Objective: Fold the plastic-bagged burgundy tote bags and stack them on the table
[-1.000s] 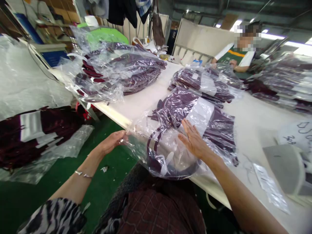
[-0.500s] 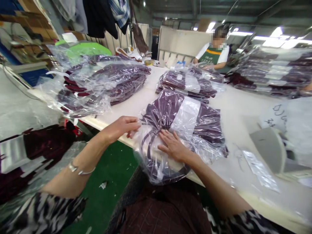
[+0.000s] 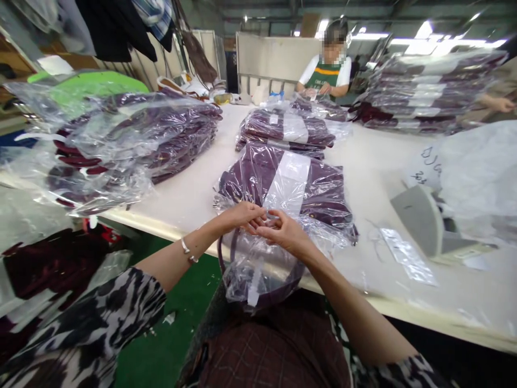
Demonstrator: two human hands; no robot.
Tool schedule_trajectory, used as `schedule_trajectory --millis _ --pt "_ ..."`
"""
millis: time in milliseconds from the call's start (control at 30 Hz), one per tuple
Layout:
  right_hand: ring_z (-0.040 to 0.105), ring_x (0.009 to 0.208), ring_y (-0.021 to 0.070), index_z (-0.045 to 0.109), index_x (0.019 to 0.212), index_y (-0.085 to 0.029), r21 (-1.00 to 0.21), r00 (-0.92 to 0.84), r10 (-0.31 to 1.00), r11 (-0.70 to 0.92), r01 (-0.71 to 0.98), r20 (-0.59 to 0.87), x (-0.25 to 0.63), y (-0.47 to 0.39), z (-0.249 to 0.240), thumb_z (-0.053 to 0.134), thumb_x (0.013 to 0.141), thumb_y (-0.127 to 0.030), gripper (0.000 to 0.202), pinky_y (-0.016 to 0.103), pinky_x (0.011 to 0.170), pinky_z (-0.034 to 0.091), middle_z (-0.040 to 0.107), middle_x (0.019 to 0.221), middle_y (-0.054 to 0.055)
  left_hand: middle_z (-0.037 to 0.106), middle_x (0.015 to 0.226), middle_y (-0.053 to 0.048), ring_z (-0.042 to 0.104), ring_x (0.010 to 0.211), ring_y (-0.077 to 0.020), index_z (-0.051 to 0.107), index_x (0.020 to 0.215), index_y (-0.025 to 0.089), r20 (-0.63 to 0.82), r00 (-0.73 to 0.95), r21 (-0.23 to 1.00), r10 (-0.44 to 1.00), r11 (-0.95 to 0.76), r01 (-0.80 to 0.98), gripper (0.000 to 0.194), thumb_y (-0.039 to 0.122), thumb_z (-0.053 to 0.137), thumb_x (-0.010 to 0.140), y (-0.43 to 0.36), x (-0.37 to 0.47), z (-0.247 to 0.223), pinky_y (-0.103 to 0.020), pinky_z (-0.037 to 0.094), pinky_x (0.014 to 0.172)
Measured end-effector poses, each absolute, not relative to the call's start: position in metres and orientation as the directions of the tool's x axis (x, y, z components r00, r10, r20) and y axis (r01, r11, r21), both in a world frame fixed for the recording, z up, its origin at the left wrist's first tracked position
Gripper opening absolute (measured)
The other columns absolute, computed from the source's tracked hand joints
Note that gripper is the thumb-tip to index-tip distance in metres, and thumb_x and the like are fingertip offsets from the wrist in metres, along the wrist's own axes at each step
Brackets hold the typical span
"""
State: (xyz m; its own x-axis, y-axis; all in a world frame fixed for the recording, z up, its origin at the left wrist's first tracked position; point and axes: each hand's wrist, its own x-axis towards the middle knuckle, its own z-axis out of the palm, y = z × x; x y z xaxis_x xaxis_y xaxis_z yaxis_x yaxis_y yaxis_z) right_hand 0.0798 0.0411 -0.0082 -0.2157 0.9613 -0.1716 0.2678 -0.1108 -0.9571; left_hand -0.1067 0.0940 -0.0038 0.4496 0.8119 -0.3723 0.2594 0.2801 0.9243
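Note:
A dark purple bag (image 3: 250, 172) in clear plastic, with a white paper band (image 3: 288, 180) round it, lies at the table's front edge. Its handles (image 3: 288, 285) hang over the edge inside the plastic. My left hand (image 3: 246, 215) and my right hand (image 3: 283, 233) meet above the near side of the bag, where the handles begin. The left fingers are pinched together on the clear plastic. My right thumb and fingers curl close beside them; whether they grip the plastic is too small to tell.
Wrapped purple bags are piled on the left (image 3: 177, 129), behind the bag (image 3: 283, 129) and at the back right (image 3: 428, 91). A grey curved piece (image 3: 418, 218) and a silvery strip (image 3: 406, 256) lie right. A person in a green apron (image 3: 323, 78) stands behind the table.
My left hand has moved right to meet my right hand, which no longer lies flat on the plastic. The view has turned right. The person in the apron has raised their hands.

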Motion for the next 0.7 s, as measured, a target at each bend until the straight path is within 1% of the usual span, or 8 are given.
schedule_trajectory --millis 67,133,267,333,433,533,600,700 --pt "0.071 0.097 0.0282 0.056 0.136 -0.017 -0.928 -0.184 0.981 0.016 0.373 -0.057 0.066 0.042 -0.013 0.09 0.064 -0.04 0.083 0.046 0.084 0.061 0.073 0.112 0.012 0.079 0.084 -0.012 0.073 0.073 -0.0223 0.075 0.094 0.014 -0.327 0.508 0.945 0.797 0.263 0.195 0.049 0.061 0.074 0.08 0.091 -0.115 0.002 -0.033 0.056 0.068" --pt "0.071 0.089 0.0248 0.057 0.135 -0.018 -0.923 -0.133 0.991 0.051 0.38 0.0 0.058 0.043 -0.018 0.082 0.069 -0.03 0.072 0.044 0.083 0.06 0.073 0.104 0.008 0.079 0.093 -0.013 0.074 0.081 -0.0238 0.075 0.103 0.014 -0.234 0.508 0.969 0.829 0.156 0.192 0.044 0.053 0.071 0.084 0.091 -0.126 0.008 -0.038 0.057 0.077" --pt "0.067 0.067 0.0175 0.058 0.13 -0.018 -0.991 -0.116 0.988 -0.089 0.1 -0.1 0.055 0.041 -0.018 0.068 0.078 -0.028 0.054 0.036 0.066 0.061 0.066 0.083 0.0 0.075 0.116 -0.01 0.067 0.112 -0.0276 0.076 0.109 0.021 0.13 0.429 0.879 0.894 -0.304 0.367 0.031 0.033 0.074 0.081 0.097 -0.152 0.022 -0.045 0.048 0.104" --pt "0.067 0.069 0.0165 0.061 0.125 -0.018 -0.995 -0.14 0.985 -0.104 -0.005 -0.102 0.056 0.039 -0.01 0.072 0.078 -0.031 0.05 0.033 0.067 0.06 0.065 0.081 -0.002 0.073 0.125 -0.008 0.062 0.122 -0.029 0.077 0.112 0.024 0.184 0.496 0.814 0.849 -0.414 0.406 0.036 0.028 0.079 0.077 0.096 -0.16 0.028 -0.044 0.042 0.112" --pt "0.066 0.071 0.0144 0.063 0.123 -0.018 -0.994 -0.204 0.977 -0.072 -0.086 -0.053 0.054 0.032 0.01 0.077 0.079 -0.036 0.05 0.032 0.072 0.058 0.067 0.079 -0.003 0.077 0.111 -0.006 0.068 0.108 -0.0274 0.079 0.108 0.024 0.078 0.597 0.836 0.798 -0.379 0.397 0.034 0.029 0.082 0.074 0.084 -0.164 0.041 -0.04 0.049 0.102" --pt "0.066 0.074 0.014 0.062 0.125 -0.022 -0.985 -0.274 0.962 -0.038 -0.167 0.009 0.048 0.017 0.028 0.079 0.081 -0.04 0.051 0.032 0.073 0.059 0.069 0.086 -0.002 0.076 0.085 -0.002 0.07 0.089 -0.0248 0.079 0.085 0.022 -0.008 0.556 0.884 0.831 -0.254 0.393 0.018 0.028 0.086 0.07 0.065 -0.174 0.06 -0.037 0.054 0.087" --pt "0.068 0.081 0.016 0.061 0.124 -0.023 -0.988 -0.322 0.946 -0.023 -0.153 0.028 0.043 0.0 0.033 0.078 0.083 -0.042 0.048 0.035 0.076 0.06 0.071 0.093 0.001 0.074 0.08 -0.001 0.071 0.093 -0.0261 0.076 0.073 0.02 -0.036 0.438 0.912 0.898 -0.15 0.382 0.012 0.02 0.086 0.067 0.051 -0.193 0.074 -0.038 0.054 0.087" --pt "0.07 0.097 0.0218 0.063 0.123 -0.023 -0.994 -0.398 0.916 0.083 0.068 0.049 0.035 -0.035 0.024 0.081 0.082 -0.043 0.049 0.042 0.088 0.06 0.072 0.108 0.007 0.073 0.081 -0.002 0.067 0.112 -0.0284 0.072 0.068 0.015 -0.057 0.315 0.923 0.947 -0.071 0.379 0.012 0.008 0.081 0.067 0.028 -0.236 0.085 -0.043 0.05 0.099"
